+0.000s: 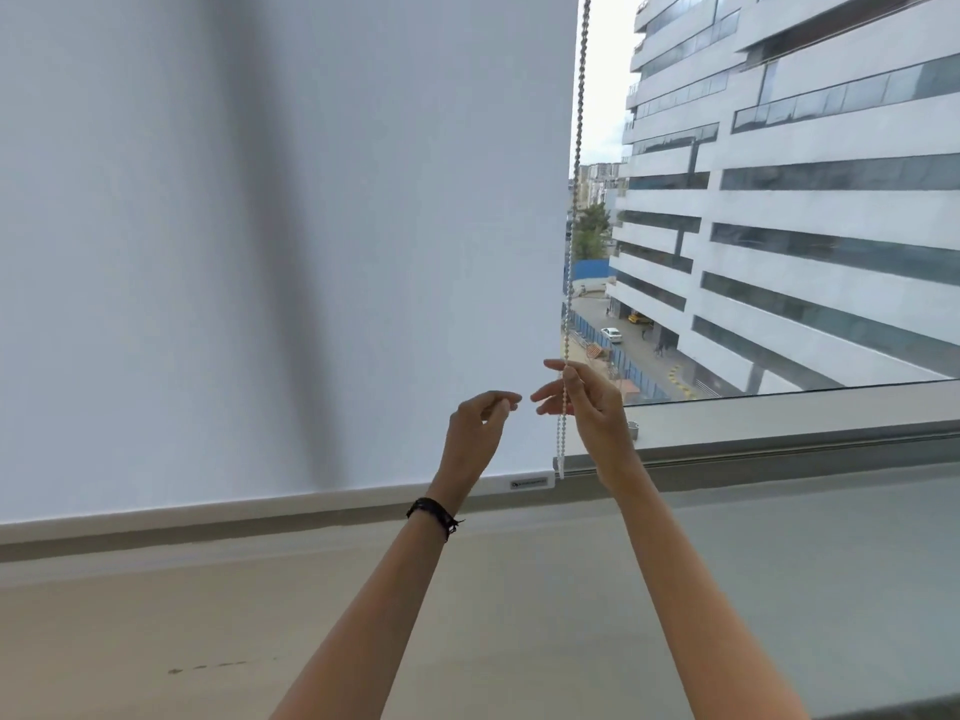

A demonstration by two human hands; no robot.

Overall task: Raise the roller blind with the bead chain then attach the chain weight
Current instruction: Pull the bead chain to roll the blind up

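Note:
A white roller blind hangs fully down, its bottom rail just above the sill. A bead chain runs down along the blind's right edge to a small clear piece at its lower end. My right hand pinches the chain between thumb and fingers just above the loop's bottom. My left hand hovers a little to the left of the chain, fingers curled with thumb and forefinger close together, holding nothing that I can see. A dark bracelet is on the left wrist.
A beige window sill stretches below the blind. The uncovered window pane on the right shows a large white building and a street far below. A grey window frame borders the pane's bottom.

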